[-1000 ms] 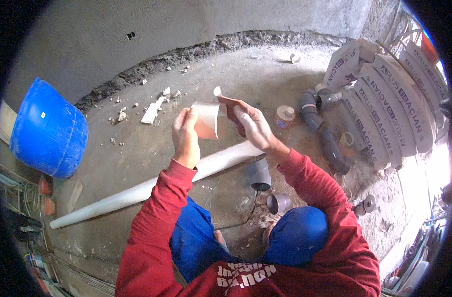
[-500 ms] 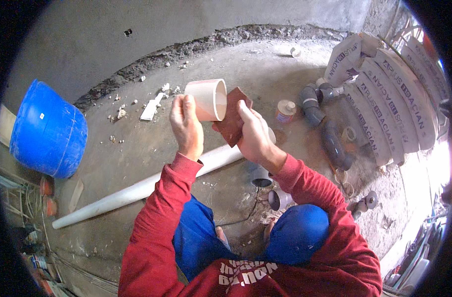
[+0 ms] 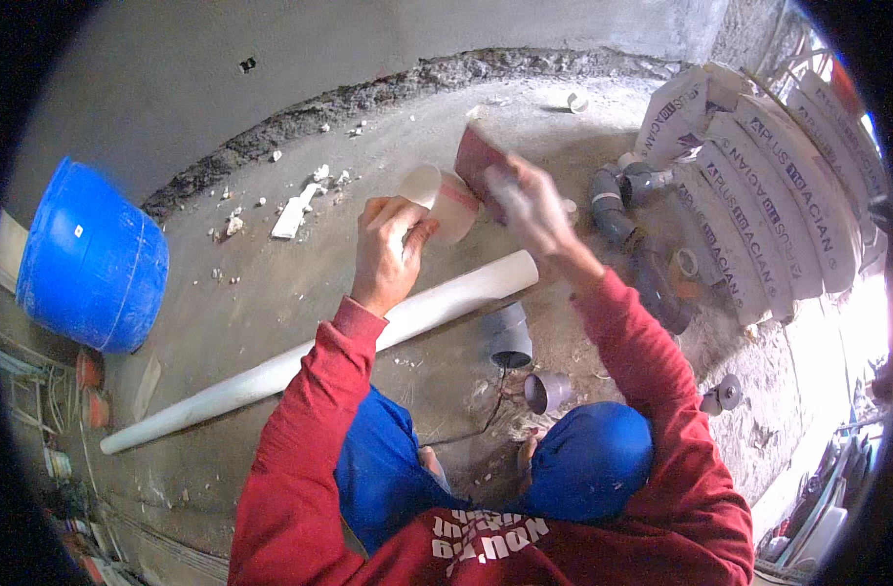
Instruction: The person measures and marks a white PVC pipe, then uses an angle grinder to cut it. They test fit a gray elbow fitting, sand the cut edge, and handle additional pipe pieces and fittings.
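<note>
The left hand [image 3: 386, 249] is raised, its fingers wrapped around a short white pipe piece [image 3: 439, 202]. The right hand [image 3: 527, 200], blurry, grips a red-brown sheet [image 3: 474, 156] against it.

Blue barrel [image 3: 93, 262], long white pipe [image 3: 310, 354], grey pipe fittings [image 3: 630, 230], stacked sacks [image 3: 759, 190]
</note>
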`<action>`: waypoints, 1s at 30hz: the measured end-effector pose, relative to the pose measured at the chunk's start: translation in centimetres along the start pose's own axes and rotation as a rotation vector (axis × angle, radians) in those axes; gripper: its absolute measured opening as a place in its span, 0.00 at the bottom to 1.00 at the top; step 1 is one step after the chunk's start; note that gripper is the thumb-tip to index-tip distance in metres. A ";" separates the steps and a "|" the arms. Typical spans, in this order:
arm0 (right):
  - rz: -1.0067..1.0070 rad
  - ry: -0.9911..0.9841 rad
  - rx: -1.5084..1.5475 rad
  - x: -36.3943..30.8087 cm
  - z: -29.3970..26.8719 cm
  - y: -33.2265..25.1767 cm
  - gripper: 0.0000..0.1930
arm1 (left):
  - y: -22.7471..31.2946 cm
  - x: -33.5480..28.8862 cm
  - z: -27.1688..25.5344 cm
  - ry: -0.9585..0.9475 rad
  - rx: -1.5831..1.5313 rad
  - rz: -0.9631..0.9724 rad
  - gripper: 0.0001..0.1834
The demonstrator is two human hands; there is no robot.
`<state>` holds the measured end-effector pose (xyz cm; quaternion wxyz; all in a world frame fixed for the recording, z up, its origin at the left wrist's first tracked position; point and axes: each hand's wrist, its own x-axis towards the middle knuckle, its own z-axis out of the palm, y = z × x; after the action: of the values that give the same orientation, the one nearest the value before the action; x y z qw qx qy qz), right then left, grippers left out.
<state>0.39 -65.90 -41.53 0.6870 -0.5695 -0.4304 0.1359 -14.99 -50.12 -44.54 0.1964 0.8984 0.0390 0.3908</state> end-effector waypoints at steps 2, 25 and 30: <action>0.155 -0.141 0.126 -0.7 0.6 2.0 0.16 | 1.0 0.2 -0.1 0.016 -0.047 -0.011 0.12; -0.122 -0.335 -0.499 -2.5 2.8 -1.0 0.16 | 2.4 0.3 -1.7 -0.031 -0.492 -0.345 0.57; 0.025 0.018 0.097 -3.3 3.6 0.0 0.14 | 2.2 0.1 -1.2 0.098 -0.517 -0.304 0.53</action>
<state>-4.31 -65.74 -43.05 0.7159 -0.5420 -0.4100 0.1603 -15.93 -51.77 -42.86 0.4727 0.7827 0.0814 0.3967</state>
